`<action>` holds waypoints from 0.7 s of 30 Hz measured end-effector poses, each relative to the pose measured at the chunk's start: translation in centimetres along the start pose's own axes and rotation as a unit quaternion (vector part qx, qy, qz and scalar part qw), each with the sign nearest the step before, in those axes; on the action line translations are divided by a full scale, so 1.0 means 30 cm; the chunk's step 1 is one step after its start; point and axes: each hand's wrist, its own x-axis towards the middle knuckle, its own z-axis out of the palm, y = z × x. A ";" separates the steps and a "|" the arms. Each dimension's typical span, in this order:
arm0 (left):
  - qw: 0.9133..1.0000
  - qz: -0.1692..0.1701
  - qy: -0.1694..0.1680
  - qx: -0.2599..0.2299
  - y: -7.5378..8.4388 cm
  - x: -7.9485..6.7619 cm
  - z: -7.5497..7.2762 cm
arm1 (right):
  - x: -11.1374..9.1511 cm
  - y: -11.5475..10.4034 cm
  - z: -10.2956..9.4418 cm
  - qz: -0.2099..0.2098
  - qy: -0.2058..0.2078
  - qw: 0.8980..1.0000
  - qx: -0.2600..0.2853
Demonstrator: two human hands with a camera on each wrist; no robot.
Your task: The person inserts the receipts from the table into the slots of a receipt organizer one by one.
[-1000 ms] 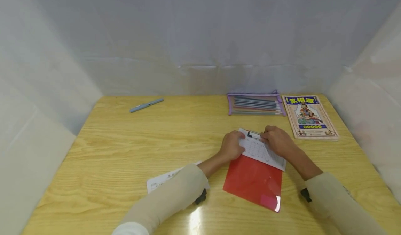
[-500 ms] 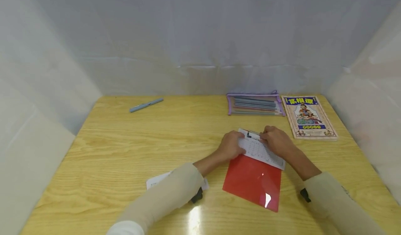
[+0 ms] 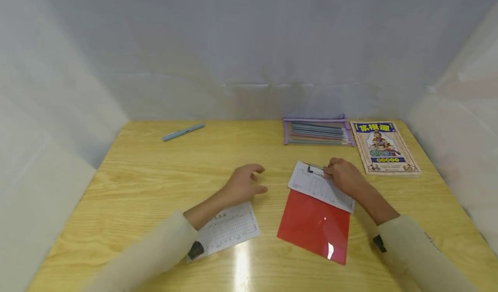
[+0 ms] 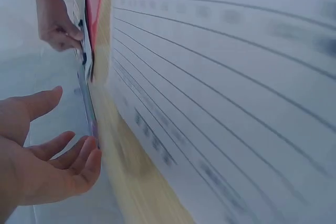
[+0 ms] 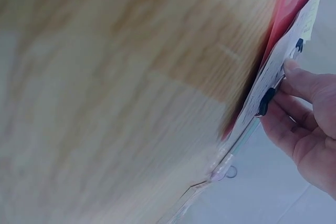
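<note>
A red clipboard [image 3: 315, 229] lies slightly turned on the table, a printed form [image 3: 320, 190] across its upper part. My right hand [image 3: 344, 177] pinches the metal clip [image 3: 314, 169] at the board's top edge; the right wrist view shows thumb and fingers on the clip, beside its black corner [image 5: 266, 101]. Left of the board, my left hand [image 3: 242, 184] is held with fingers apart and nothing between them. Below it a second printed form [image 3: 233, 229] lies on the table, partly hidden by the left forearm; its ruled lines [image 4: 210, 77] fill the left wrist view.
At the back of the wooden table [image 3: 155, 171] lie a light blue pen [image 3: 183, 132], a mesh pencil pouch [image 3: 317, 132] with purple trim, and a comic-covered book [image 3: 385, 148]. Pale sheeting [image 3: 249, 49] encloses the back and sides.
My left hand has let go of the form's left edge on the clipboard and moved left, uncovering more of the second form. The right hand stays on the clip.
</note>
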 end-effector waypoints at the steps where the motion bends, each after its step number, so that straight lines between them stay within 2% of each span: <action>1: 1.000 -0.009 0.004 -0.004 -0.018 -0.024 -0.021 | 0.000 0.002 0.001 -0.002 0.002 1.000 0.001; 7: 0.997 -0.069 0.029 -0.014 -0.123 -0.157 -0.122 | -0.007 0.007 0.004 -0.004 0.008 1.000 0.006; 12: 0.993 -0.116 0.027 0.014 -0.183 -0.253 -0.184 | -0.007 0.001 0.000 0.004 -0.001 1.000 0.004; 16: 0.991 -0.124 0.019 0.047 -0.201 -0.317 -0.202 | -0.002 -0.004 -0.005 0.008 -0.011 1.000 0.000; 21: 0.988 -0.129 0.012 0.079 -0.201 -0.382 -0.193 | 0.001 -0.004 -0.010 0.000 -0.006 1.000 -0.005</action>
